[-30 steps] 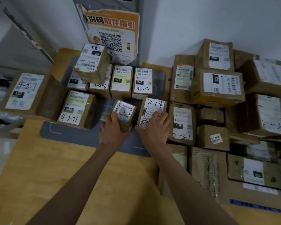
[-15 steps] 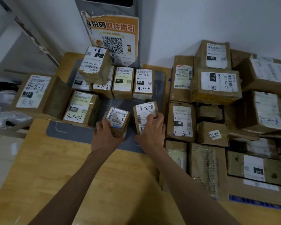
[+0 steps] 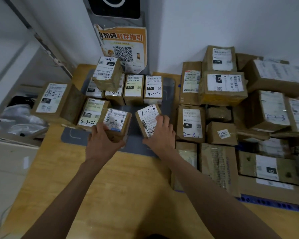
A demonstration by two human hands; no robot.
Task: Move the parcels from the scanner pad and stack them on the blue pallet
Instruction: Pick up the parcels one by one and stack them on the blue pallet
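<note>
Both hands are closed round small parcels at the near edge of the grey scanner pad (image 3: pixel 72 138). Largest of what lies around them is the heap of cartons to the right of the right hand, piled on the blue pallet (image 3: pixel 266 202), whose edge shows only as a strip below and to the right of that forearm. Beyond and to the left of the hands, a cluster of parcels stands on the pad, among them the one marked 4-3-21 (image 3: pixel 91 114), just beside the left hand's load.

Smaller now: the right hand (image 3: pixel 160 133) grips the parcel marked 4-3-11 (image 3: pixel 148 116), fingers curled over its label, the box tipped up and apparently clear of the pad. The left hand (image 3: pixel 104 139) holds a similar barcode-labelled parcel (image 3: pixel 116 121) from its near side, thumb on the label edge.

By my judgement the pick-up step is in hand, with two boxes taken at once. The next move calls for carrying both rightward over the table edge and finding a level spot on the crowded stack, perhaps atop the carton marked 2-3-1 (image 3: pixel 191 124), setting them flat so neither slides.
</note>
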